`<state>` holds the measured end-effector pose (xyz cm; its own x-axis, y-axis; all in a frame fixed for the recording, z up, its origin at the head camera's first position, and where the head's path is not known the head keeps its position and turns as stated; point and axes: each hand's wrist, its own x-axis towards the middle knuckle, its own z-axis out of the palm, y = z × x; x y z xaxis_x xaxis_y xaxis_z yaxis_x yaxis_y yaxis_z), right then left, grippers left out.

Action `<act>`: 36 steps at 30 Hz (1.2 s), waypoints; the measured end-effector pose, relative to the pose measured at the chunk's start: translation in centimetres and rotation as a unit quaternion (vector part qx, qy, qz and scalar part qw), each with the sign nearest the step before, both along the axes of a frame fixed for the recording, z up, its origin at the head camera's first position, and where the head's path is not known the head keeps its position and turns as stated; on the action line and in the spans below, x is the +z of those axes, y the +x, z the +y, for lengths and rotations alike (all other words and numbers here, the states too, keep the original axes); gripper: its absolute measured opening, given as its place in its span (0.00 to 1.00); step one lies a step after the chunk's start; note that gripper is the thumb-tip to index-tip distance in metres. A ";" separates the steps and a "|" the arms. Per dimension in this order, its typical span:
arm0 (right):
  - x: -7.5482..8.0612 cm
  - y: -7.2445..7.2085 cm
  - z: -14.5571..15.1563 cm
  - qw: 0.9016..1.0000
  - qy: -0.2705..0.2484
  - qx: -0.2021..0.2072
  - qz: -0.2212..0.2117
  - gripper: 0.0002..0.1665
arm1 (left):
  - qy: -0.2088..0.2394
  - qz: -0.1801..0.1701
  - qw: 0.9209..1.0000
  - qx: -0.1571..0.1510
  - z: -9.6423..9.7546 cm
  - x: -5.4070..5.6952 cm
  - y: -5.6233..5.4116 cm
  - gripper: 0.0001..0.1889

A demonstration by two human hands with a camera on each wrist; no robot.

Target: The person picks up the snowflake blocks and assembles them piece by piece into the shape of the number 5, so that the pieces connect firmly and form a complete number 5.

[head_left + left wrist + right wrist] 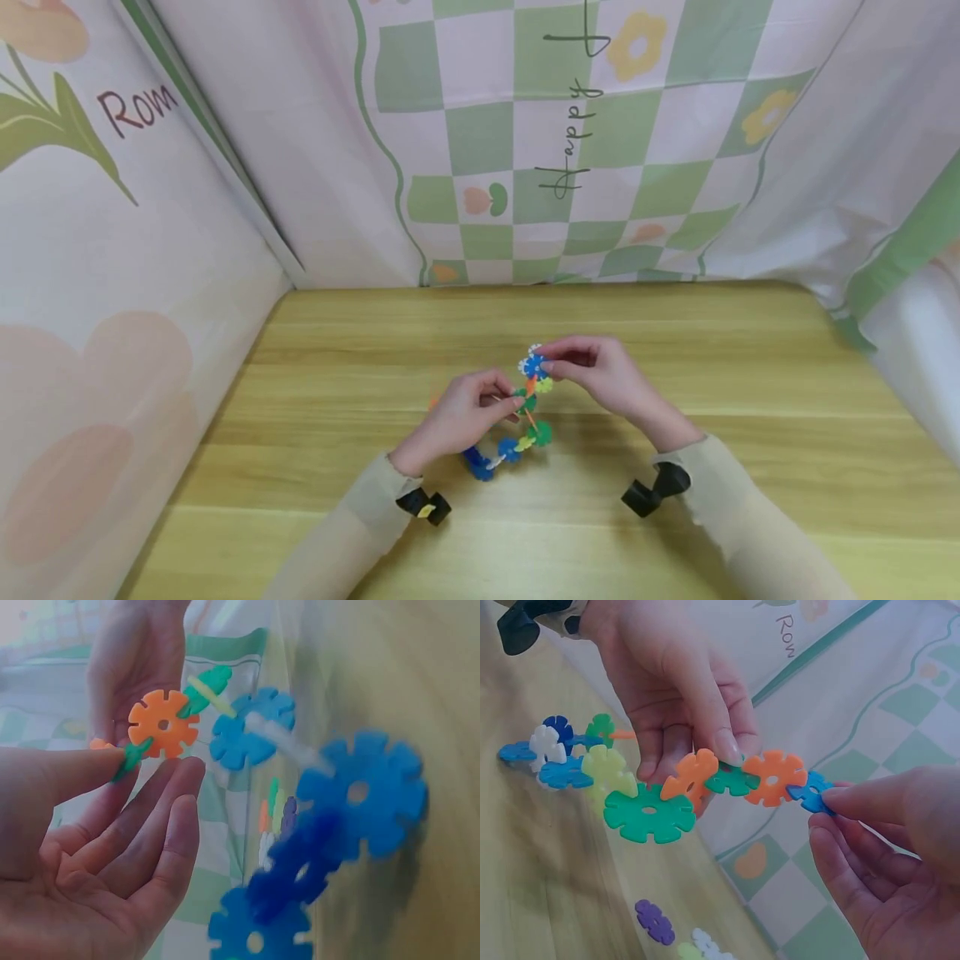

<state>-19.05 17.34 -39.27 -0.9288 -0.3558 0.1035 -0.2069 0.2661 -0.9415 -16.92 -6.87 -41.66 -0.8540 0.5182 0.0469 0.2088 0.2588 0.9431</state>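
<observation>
A chain of slotted plastic snowflake discs, joined edge to edge, runs between and below the hands. My left hand point(465, 412) pinches a small-looking green disc point(731, 780) within the chain, thumb against fingers. At the chain's end, my right hand point(900, 847) pinches a blue disc point(811, 792) whose edge meets an orange disc point(775, 778). Beyond the left hand's grip the chain continues with a larger green disc point(649, 814), a yellow-green disc point(607, 778) and several blue and white ones. A dark blue disc point(296, 866) shows close up in the left wrist view.
Loose discs lie on the wooden table point(337, 350) behind the chain, among them a purple disc point(655, 922), a white one point(707, 943) and a yellow-green one point(544, 385). Printed curtains point(480, 142) stand along the table's back and left edges.
</observation>
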 end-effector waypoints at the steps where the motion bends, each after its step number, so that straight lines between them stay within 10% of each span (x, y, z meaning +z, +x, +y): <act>1: 0.0 0.0 0.0 1.000 0.002 0.001 0.000 0.12 | -0.004 0.005 1.000 0.001 0.0 0.0 -0.1 0.08; 25: -1.1 -0.8 -0.8 0.999 -0.018 0.029 -0.003 0.14 | 0.011 0.037 0.997 0.068 -0.2 0.3 -1.3 0.09; 36: -5.1 -2.0 -0.9 0.978 0.191 0.051 0.072 0.19 | 0.036 0.030 0.996 0.071 -1.0 0.0 -1.3 0.08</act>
